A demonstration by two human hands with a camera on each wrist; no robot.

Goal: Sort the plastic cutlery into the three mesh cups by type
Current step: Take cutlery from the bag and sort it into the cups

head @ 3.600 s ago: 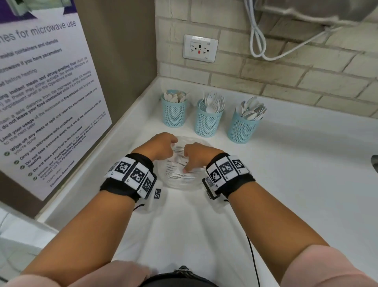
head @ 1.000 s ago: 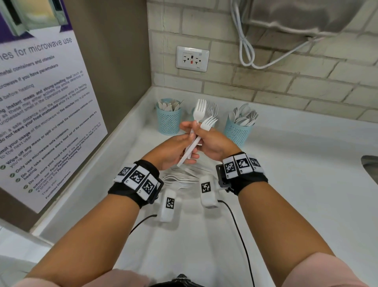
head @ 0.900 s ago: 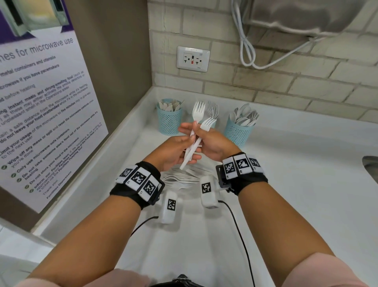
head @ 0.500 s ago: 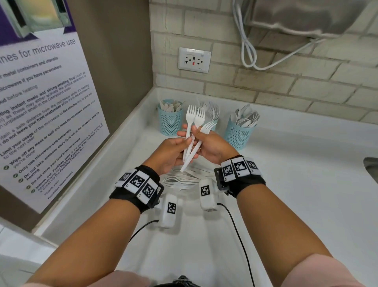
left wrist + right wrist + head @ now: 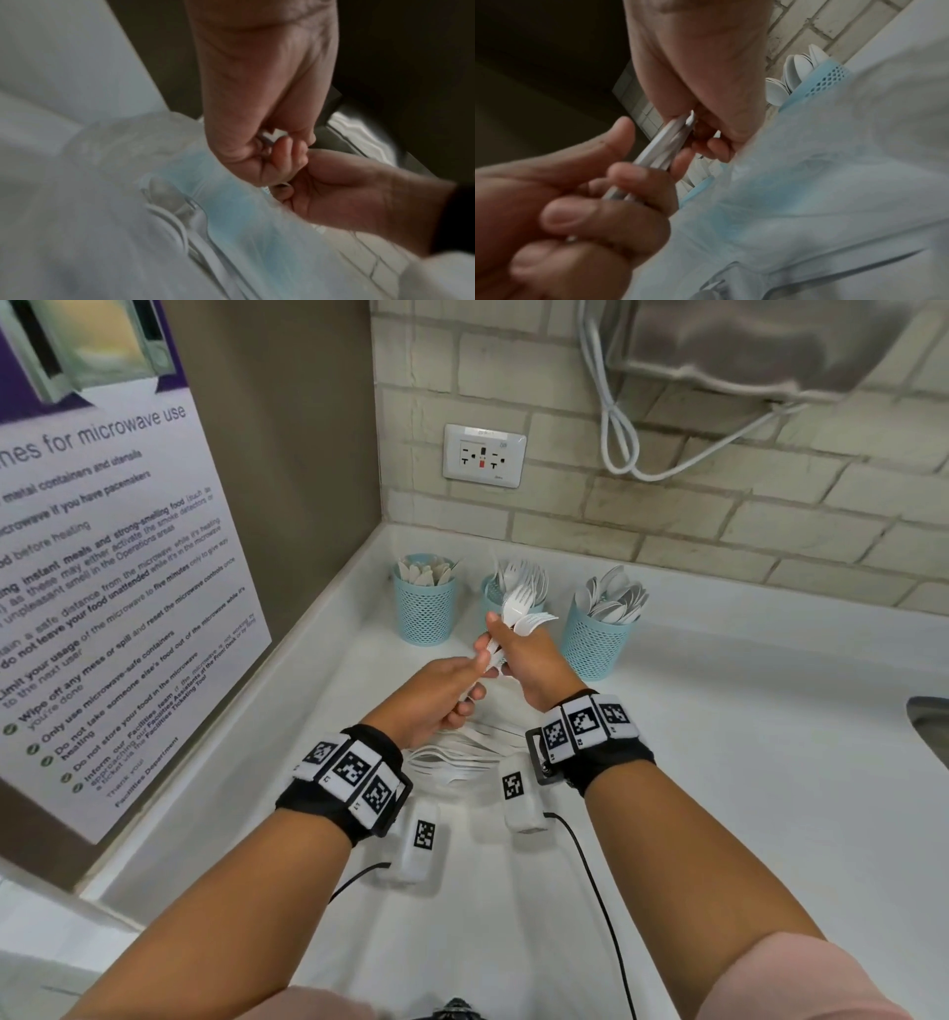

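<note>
Both hands hold one bunch of white plastic forks (image 5: pixel 519 608) upright, tines up, just in front of the middle teal mesh cup (image 5: pixel 492 594). My left hand (image 5: pixel 475 680) grips the handles low down and my right hand (image 5: pixel 506 649) pinches them higher up. In the right wrist view the fork handles (image 5: pixel 659 146) run between the curled fingers of both hands. The left mesh cup (image 5: pixel 425 608) holds knives, the middle one forks and the right mesh cup (image 5: pixel 595 639) spoons. More forks (image 5: pixel 452 757) lie on a clear plate under my wrists; the blurred left wrist view also shows these loose forks (image 5: pixel 180 215).
The white counter ends at a brown side wall with a poster (image 5: pixel 102 588) on the left and a brick back wall with a socket (image 5: pixel 484 455). A grey appliance and its looped cable (image 5: pixel 621 428) hang above. A sink edge (image 5: pixel 932 726) shows at the far right.
The forks, fanned apart half a second ago, are drawn together into a tighter bunch. Both hands have drifted slightly forward and right, towards the middle cup.
</note>
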